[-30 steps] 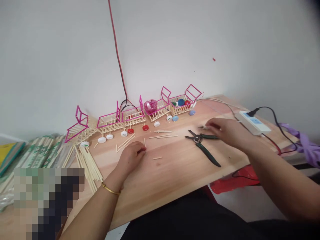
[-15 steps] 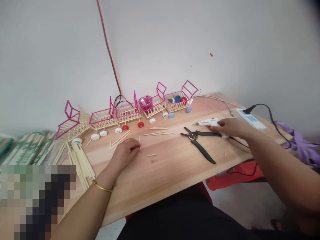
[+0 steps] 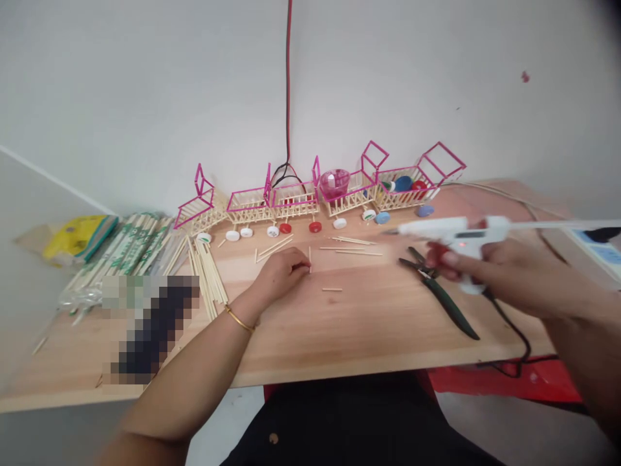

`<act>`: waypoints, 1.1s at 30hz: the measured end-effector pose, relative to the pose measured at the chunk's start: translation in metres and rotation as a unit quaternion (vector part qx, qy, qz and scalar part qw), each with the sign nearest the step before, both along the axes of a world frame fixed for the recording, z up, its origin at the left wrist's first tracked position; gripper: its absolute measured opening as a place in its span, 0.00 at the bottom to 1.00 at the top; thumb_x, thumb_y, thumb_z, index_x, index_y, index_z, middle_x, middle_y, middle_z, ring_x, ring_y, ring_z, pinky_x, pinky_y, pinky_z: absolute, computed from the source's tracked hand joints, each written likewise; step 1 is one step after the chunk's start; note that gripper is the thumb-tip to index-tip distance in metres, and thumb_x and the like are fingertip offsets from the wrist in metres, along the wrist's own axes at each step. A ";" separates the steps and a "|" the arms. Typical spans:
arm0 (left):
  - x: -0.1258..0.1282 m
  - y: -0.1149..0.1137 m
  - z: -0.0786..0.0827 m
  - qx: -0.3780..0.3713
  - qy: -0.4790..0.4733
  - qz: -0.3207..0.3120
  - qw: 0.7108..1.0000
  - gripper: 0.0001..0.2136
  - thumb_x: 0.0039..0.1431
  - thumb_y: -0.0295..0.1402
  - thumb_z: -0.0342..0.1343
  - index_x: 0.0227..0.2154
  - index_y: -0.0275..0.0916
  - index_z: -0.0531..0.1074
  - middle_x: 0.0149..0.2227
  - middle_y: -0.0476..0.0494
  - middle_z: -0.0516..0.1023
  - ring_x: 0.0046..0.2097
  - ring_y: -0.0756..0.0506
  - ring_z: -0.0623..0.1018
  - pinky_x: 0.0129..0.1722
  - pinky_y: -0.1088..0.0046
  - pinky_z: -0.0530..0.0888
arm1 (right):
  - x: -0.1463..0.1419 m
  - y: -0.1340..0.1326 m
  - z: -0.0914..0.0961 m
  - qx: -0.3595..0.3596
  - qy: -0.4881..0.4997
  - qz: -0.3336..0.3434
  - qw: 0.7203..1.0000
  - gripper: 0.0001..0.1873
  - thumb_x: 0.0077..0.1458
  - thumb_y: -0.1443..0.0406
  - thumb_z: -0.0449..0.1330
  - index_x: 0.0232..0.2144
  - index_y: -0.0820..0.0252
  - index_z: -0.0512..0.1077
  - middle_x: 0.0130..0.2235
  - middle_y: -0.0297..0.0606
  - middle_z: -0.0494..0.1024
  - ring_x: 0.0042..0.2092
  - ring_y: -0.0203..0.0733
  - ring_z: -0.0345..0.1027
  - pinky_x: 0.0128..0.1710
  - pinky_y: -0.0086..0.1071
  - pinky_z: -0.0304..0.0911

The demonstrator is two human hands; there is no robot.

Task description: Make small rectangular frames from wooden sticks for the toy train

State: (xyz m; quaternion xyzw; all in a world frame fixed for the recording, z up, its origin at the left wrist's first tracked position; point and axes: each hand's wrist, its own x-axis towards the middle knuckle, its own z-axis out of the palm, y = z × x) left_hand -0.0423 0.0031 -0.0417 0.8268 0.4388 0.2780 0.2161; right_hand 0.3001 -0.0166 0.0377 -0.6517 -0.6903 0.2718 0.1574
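Note:
My left hand [image 3: 281,275] rests low over the wooden table, fingertips pinched on a short thin wooden stick [image 3: 310,255]. In my right hand [image 3: 514,272] is a white hot glue gun [image 3: 453,233], raised above the table with its nozzle pointing left. A long glue stick [image 3: 557,224] juts from its back end. Below the glue gun lie wire strippers [image 3: 451,307] with green handles, partly hidden by my right hand. Several loose cut sticks [image 3: 359,252] lie between my hands, and a shorter piece [image 3: 332,289] is nearer to me.
Along the wall stands a row of small stick carts [image 3: 295,200] with pink rims and bottle-cap wheels. Longer sticks [image 3: 206,275] and packed stick bundles [image 3: 126,249] lie at left. A power strip [image 3: 599,249] is at right; the glue gun's black cord [image 3: 521,343] hangs near the front edge.
My right hand has lifted the glue gun off the table and brought it closer. My left hand keeps its pinch on the stick. The view has turned left.

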 end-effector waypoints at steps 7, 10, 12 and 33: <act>-0.003 0.008 -0.009 0.055 -0.019 0.019 0.998 0.09 0.56 0.26 0.52 0.37 0.37 0.75 0.40 0.41 0.76 0.41 0.47 0.75 0.44 0.69 0.71 | -0.083 0.010 -0.024 -0.085 0.055 0.240 0.966 0.20 0.54 0.49 0.51 0.30 0.58 0.72 0.28 0.34 0.74 0.30 0.42 0.67 0.29 0.32 0.60; -0.004 0.012 -0.014 0.069 -0.006 0.007 0.998 0.09 0.57 0.28 0.52 0.37 0.38 0.76 0.43 0.41 0.76 0.44 0.46 0.75 0.46 0.68 0.71 | -0.088 0.018 -0.033 -0.074 0.065 0.258 0.961 0.19 0.55 0.50 0.50 0.31 0.56 0.73 0.28 0.34 0.75 0.32 0.43 0.68 0.32 0.34 0.62; -0.003 0.013 -0.016 0.072 0.008 0.002 0.997 0.08 0.57 0.29 0.52 0.36 0.39 0.77 0.42 0.41 0.76 0.44 0.46 0.75 0.45 0.67 0.71 | -0.087 0.021 -0.038 -0.052 0.052 0.245 0.967 0.19 0.55 0.50 0.50 0.32 0.56 0.73 0.28 0.35 0.76 0.32 0.44 0.69 0.33 0.35 0.63; 0.001 0.013 -0.015 0.020 0.006 0.027 0.999 0.06 0.55 0.28 0.55 0.32 0.40 0.77 0.39 0.45 0.76 0.41 0.49 0.75 0.43 0.72 0.71 | -0.097 0.026 -0.056 -0.049 0.061 0.220 0.972 0.17 0.53 0.52 0.54 0.38 0.53 0.73 0.39 0.37 0.78 0.41 0.50 0.71 0.44 0.43 0.64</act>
